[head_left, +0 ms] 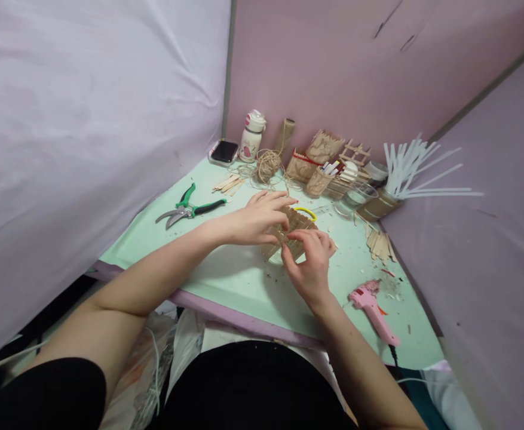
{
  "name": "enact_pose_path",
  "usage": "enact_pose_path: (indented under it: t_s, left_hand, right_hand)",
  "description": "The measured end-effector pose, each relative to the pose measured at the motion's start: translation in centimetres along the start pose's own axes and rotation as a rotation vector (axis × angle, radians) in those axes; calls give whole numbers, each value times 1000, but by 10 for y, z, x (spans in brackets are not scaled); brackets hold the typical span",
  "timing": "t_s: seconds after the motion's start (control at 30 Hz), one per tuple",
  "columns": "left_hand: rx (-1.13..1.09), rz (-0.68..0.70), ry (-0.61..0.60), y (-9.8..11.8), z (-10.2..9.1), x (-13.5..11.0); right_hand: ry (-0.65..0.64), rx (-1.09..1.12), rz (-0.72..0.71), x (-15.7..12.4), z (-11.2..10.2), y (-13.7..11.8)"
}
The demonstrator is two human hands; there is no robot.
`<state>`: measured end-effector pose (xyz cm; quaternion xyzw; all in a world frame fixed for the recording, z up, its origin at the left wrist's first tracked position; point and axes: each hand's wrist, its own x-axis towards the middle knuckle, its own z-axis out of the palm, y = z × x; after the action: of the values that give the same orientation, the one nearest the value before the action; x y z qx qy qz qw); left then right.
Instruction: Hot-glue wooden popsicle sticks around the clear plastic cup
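A small brown piece made of wooden craft sticks (304,222), with a ridged edge, lies on the table between my hands. My left hand (262,222) reaches over its left side, thumb and bent fingers around it. My right hand (312,263) is at its near right side, with thumb and index finger nearly together against the sticks. Whatever may be between those fingertips is too small to make out. Something clear and shiny (276,257) shows beneath the piece. A yellow loop (305,211) lies just behind it.
Green-handled pruning shears (190,209) lie left; a pink glue gun (375,310) with a cord lies right. Behind are a phone (224,151), bottle (251,137), twine ball (268,166), stick-built holders (319,182), clear cup (355,200), white glue sticks (411,167) and loose craft sticks (379,245).
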<state>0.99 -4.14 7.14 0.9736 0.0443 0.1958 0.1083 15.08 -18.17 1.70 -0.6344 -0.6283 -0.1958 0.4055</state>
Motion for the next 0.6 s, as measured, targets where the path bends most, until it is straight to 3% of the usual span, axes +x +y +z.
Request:
enact_pose_path:
  t_s: [0.13, 0.27, 0.43, 0.6]
  left_hand:
    - [154, 25, 379, 17, 14, -19]
    - [335, 86, 630, 26, 35, -25]
    - [437, 145, 741, 24, 46, -22]
    - [470, 165, 735, 21, 48, -23]
  right_hand:
    - [3, 2, -5, -1, 1, 1]
    - [6, 1, -4, -2, 2, 2]
    - [13, 5, -5, -2, 2, 0]
    - [19, 6, 0, -2, 2, 0]
